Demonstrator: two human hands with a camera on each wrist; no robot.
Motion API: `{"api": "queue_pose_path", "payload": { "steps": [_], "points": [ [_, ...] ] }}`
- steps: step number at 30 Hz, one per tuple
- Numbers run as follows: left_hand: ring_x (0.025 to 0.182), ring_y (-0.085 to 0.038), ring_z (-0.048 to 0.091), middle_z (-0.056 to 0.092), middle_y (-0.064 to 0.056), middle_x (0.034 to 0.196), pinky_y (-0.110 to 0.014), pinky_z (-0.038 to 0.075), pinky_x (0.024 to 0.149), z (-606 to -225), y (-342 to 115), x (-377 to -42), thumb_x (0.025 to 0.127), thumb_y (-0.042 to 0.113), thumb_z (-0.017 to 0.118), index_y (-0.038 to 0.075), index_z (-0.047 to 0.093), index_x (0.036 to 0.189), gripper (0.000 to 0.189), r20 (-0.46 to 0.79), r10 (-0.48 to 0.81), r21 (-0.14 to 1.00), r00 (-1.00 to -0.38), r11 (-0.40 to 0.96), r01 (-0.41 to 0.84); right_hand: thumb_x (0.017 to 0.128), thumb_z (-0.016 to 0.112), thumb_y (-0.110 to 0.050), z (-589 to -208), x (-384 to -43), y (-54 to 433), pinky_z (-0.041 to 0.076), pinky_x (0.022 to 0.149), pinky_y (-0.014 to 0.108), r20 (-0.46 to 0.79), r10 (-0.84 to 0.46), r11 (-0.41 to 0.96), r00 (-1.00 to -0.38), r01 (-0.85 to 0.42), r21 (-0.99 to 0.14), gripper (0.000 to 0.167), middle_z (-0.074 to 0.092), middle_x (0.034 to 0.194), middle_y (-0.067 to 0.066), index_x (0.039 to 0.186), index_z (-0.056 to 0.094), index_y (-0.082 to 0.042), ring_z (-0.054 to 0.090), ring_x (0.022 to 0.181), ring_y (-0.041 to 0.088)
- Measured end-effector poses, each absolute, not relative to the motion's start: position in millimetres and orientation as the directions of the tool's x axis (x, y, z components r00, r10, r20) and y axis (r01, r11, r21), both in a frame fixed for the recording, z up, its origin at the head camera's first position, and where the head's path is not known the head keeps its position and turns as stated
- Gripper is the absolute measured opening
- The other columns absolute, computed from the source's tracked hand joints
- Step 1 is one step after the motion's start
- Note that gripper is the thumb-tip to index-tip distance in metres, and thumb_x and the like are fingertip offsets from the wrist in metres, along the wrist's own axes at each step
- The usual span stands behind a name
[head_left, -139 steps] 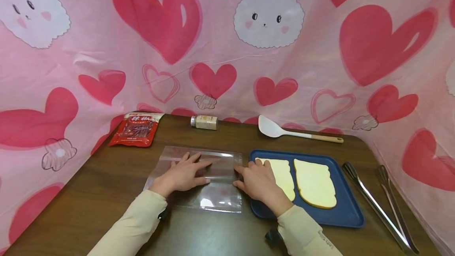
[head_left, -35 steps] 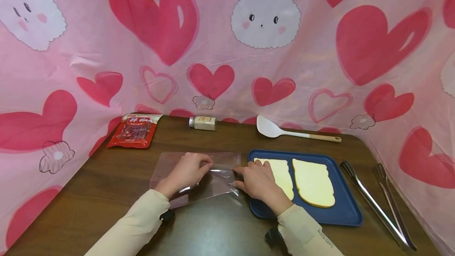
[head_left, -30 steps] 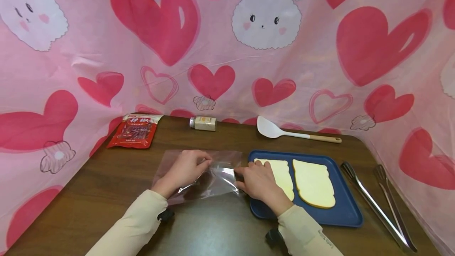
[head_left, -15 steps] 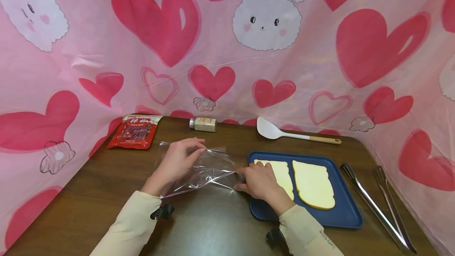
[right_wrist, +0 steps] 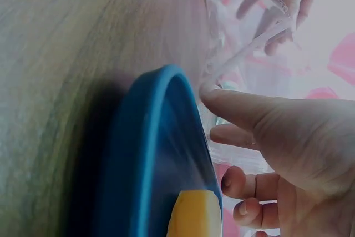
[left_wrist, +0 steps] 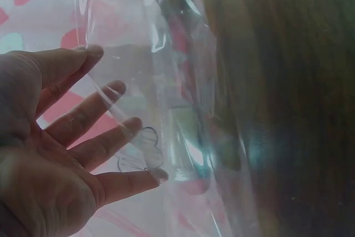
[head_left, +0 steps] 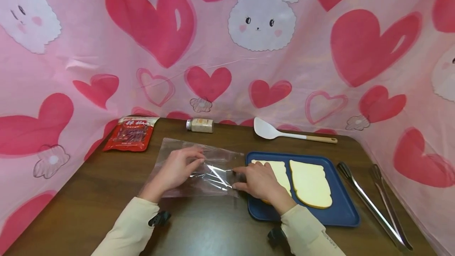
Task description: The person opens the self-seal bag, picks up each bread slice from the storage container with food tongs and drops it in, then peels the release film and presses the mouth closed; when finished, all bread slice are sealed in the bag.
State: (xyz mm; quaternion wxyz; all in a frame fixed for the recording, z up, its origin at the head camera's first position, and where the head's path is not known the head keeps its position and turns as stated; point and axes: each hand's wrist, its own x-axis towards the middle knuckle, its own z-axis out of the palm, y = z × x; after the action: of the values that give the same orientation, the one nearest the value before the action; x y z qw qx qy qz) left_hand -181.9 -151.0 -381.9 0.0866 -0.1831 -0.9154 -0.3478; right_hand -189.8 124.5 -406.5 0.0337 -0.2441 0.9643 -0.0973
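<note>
A clear plastic bag [head_left: 215,175] lies rumpled on the table between the two hands. My left hand [head_left: 177,168] pinches its upper film between thumb and index finger, as the left wrist view shows, with the other fingers spread behind the film. On the bag's right edge, the thumb and index fingertip of my right hand [head_left: 261,180] press down, apart from each other. That hand's other fingers reach over a blue tray [head_left: 346,210] and hide part of the left bread slice [head_left: 279,169]. A second bread slice [head_left: 311,185] lies beside it on the tray.
Along the back of the table lie a red food packet [head_left: 129,135], a small seasoning jar [head_left: 200,125] on its side and a white spatula [head_left: 266,129] with a wooden handle. Metal tongs [head_left: 369,200] lie right of the tray. A pink heart-patterned cloth [head_left: 213,31] hangs behind.
My left hand, spread flat on the bag at first, has pinched the film, lifted it up and back, then lowered it slightly. My right hand has stayed at the bag's right edge.
</note>
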Motion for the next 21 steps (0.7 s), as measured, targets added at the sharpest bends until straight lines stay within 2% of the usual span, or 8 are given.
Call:
{"api": "queue_pose_path", "payload": {
  "steps": [6, 12, 14, 17, 21],
  "points": [
    [0.129, -0.038, 0.067, 0.073, -0.014, 0.134, -0.061, 0.052, 0.108, -388.0, -155.1, -176.3, 0.100, 0.014, 0.073, 0.010, 0.081, 0.113, 0.016, 0.224, 0.238, 0.645, -0.945, 0.691, 0.327, 0.094, 0.078, -0.048, -399.2, -181.8, 132.7, 0.047, 0.074, 0.041, 0.105, -0.466, 0.861, -0.879, -0.477, -0.176, 0.043, 0.075, 0.100, 0.003, 0.131, 0.075, -0.027, 0.060, 0.088, 0.023],
    [0.128, -0.038, 0.067, 0.074, -0.013, 0.133, -0.061, 0.053, 0.107, -391.8, -158.3, -174.5, 0.099, 0.014, 0.073, 0.011, 0.081, 0.115, 0.018, 0.202, 0.194, 0.658, -0.960, 0.699, 0.280, 0.094, 0.079, -0.042, -386.2, -170.4, 177.3, 0.048, 0.073, 0.042, 0.310, -0.333, 0.894, -0.891, -0.403, -0.198, 0.043, 0.072, 0.093, 0.004, 0.131, 0.076, -0.022, 0.062, 0.087, 0.024],
    [0.126, -0.038, 0.068, 0.075, -0.013, 0.130, -0.061, 0.054, 0.106, -391.8, -157.7, -174.3, 0.099, 0.014, 0.073, 0.011, 0.082, 0.115, 0.018, 0.211, 0.191, 0.655, -0.959, 0.700, 0.284, 0.094, 0.080, -0.038, -381.9, -165.7, 204.1, 0.050, 0.075, 0.048, 0.369, -0.253, 0.916, -0.894, -0.344, -0.205, 0.043, 0.072, 0.094, 0.008, 0.131, 0.075, -0.018, 0.065, 0.089, 0.030],
    [0.123, -0.037, 0.070, 0.077, -0.013, 0.127, -0.060, 0.055, 0.104, -391.8, -156.5, -175.1, 0.099, 0.014, 0.074, 0.012, 0.082, 0.114, 0.017, 0.232, 0.184, 0.649, -0.955, 0.702, 0.293, 0.095, 0.078, -0.034, -376.1, -158.0, 253.5, 0.051, 0.079, 0.062, 0.385, -0.104, 0.950, -0.917, -0.206, -0.235, 0.047, 0.072, 0.108, 0.022, 0.134, 0.072, -0.010, 0.065, 0.100, 0.045],
    [0.119, -0.035, 0.071, 0.077, -0.012, 0.126, -0.059, 0.057, 0.099, -391.1, -154.4, -175.3, 0.100, 0.015, 0.073, 0.013, 0.082, 0.114, 0.017, 0.227, 0.168, 0.652, -0.959, 0.705, 0.278, 0.100, 0.068, -0.040, -373.2, -147.7, 328.2, 0.046, 0.087, 0.078, 0.257, 0.094, 0.969, -0.962, 0.029, -0.246, 0.063, 0.059, 0.129, 0.042, 0.143, 0.057, 0.004, 0.054, 0.115, 0.063]
  ]
}}
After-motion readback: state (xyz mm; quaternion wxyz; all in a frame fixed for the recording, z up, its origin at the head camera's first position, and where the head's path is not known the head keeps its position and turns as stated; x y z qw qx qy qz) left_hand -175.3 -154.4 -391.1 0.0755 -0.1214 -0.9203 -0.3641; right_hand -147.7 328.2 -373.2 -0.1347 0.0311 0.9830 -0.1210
